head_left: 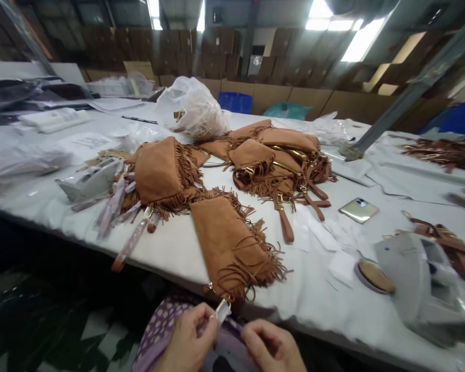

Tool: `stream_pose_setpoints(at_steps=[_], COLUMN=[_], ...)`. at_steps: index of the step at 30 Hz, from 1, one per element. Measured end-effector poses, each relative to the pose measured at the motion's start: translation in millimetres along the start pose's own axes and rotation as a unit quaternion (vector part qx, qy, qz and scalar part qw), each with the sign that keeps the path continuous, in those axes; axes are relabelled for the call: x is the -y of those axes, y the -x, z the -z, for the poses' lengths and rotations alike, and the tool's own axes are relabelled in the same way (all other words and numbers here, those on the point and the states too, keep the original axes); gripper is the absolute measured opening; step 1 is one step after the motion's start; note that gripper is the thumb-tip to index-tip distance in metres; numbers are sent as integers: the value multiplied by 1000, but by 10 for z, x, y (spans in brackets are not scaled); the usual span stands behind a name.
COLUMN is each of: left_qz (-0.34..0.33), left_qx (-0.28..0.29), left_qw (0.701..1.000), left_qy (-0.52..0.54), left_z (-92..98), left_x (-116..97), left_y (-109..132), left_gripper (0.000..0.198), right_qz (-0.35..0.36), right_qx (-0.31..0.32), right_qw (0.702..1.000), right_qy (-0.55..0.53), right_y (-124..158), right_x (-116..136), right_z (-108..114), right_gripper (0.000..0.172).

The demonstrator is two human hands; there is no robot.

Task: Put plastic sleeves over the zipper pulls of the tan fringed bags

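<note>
A tan suede pouch with long fringe lies at the table's front edge, its zip end towards me. From its gold clasp hangs a wrist strap end with whitish wrapping on it. My left hand pinches this wrapped strap just below the clasp. My right hand is a little to the right, thumb and fingertips pressed together; whatever they hold is too small to tell. To the left, another fringed pouch rests on more pouches, with a film-wrapped strap hanging over the edge.
Behind lies a heap of fringed pouches with brown straps, beside a filled plastic bag. Grey tape dispensers stand left and right. A phone and an oval brush lie right. A metal post rises from the table.
</note>
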State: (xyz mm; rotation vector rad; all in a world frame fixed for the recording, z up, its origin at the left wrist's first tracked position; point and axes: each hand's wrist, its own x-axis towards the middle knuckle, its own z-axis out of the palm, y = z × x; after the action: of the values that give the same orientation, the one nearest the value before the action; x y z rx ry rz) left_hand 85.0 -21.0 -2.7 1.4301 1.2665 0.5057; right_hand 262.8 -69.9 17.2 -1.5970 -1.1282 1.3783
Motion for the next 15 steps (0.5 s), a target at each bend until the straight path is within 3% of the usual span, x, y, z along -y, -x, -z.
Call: stream_pose_setpoints(at_steps=[2,4,10,15], left_qz=[-11,-21,-31,-25], left_qx=[-4,-9,-20,-26], left_qw=[1000,999,998,999], left_qy=[-18,-31,-59,18], left_z=[-20,-25,-16,-56], left_x=[-2,-9,-17,71], left_y=[39,66,94,71], left_gripper=[24,22,22,26], right_qz=[13,7,-54,-134], right_qx=[31,23,-15,-15], right_qw=[999,999,998,986], right_qy=[-19,-27,-22,-94], right_y=[-103,-205,-371,-382], right_x=[24,-49,-384,-473], right_z=[-238,-350,-444,-479], right_gripper=[41,44,50,50])
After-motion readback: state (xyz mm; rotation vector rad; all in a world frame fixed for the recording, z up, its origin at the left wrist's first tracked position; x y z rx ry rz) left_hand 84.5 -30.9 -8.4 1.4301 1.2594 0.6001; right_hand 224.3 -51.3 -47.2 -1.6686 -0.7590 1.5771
